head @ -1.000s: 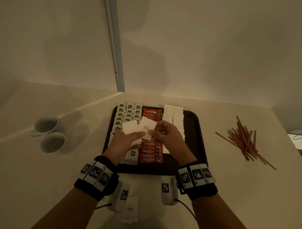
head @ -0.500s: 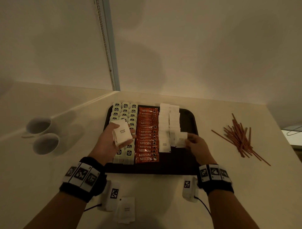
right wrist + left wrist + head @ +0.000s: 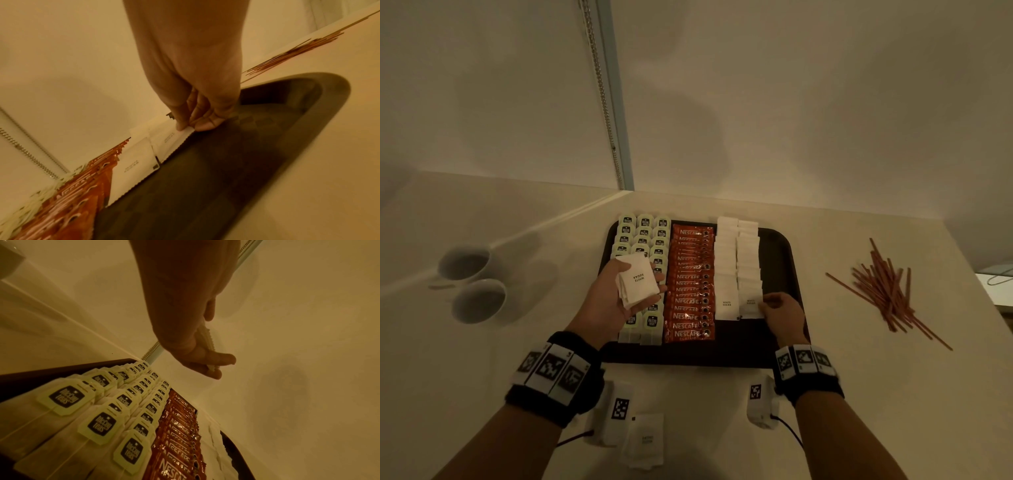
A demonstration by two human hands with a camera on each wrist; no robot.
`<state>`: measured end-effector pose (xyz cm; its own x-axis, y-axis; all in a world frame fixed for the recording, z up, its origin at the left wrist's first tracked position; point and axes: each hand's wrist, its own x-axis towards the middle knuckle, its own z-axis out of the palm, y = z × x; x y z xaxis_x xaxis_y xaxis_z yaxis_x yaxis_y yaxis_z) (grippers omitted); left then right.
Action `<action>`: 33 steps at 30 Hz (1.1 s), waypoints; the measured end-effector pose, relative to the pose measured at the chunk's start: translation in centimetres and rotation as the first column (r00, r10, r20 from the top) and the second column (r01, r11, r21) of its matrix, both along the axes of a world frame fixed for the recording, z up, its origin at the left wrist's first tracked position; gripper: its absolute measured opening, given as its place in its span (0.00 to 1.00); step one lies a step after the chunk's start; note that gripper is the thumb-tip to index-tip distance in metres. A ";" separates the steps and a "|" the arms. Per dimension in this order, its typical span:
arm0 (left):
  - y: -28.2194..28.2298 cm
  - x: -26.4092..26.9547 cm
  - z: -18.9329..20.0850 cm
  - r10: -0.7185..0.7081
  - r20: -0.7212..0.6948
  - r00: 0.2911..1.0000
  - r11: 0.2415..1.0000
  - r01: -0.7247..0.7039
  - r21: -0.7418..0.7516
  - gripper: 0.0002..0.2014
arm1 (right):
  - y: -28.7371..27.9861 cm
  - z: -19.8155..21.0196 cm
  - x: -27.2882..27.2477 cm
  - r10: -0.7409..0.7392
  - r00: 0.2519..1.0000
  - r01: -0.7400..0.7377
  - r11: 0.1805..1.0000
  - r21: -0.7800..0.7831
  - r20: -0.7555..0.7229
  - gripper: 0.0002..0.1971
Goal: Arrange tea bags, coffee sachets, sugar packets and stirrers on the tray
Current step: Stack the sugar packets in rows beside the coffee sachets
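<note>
While the left hand [image 3: 608,298] cups a small stack of white paper sugar packets [image 3: 637,283], the right hand [image 3: 784,314] pinches one white sugar packet [image 3: 750,304] onto the dark rectangular tray [image 3: 787,260]

Glossy foil coffee sachets [image 3: 690,291], matt paper sugar packets [image 3: 736,270]

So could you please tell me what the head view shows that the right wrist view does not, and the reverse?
Only the head view shows the left hand holding a stack of white sugar packets, two white ceramic cups and a loose packet on the counter. Only the right wrist view shows the right hand's fingertips pinching the white packet's serrated edge. Both show the dark plastic tray, orange coffee sachets and thin brown stirrers.
</note>
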<state>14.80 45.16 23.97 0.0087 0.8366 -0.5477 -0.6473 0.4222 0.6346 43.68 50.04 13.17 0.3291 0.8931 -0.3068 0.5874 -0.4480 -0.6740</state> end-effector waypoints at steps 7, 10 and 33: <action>-0.1 0.2 0.2 -0.022 0.052 0.998 1.000 0.021 0.017 0.22 | -0.1 -0.1 -0.7 -0.015 0.998 0.013 0.999 0.035 0.066 0.11; 0.0 0.4 0.5 -0.031 -0.006 1.000 0.999 0.031 0.019 0.15 | 0.0 1.0 -1.4 -0.015 0.998 0.009 0.995 0.097 0.059 0.12; 0.2 1.1 0.9 -0.039 -0.273 0.961 0.998 0.053 0.045 0.08 | -1.4 11.1 -12.0 0.436 0.699 -0.342 0.900 0.271 -0.567 0.07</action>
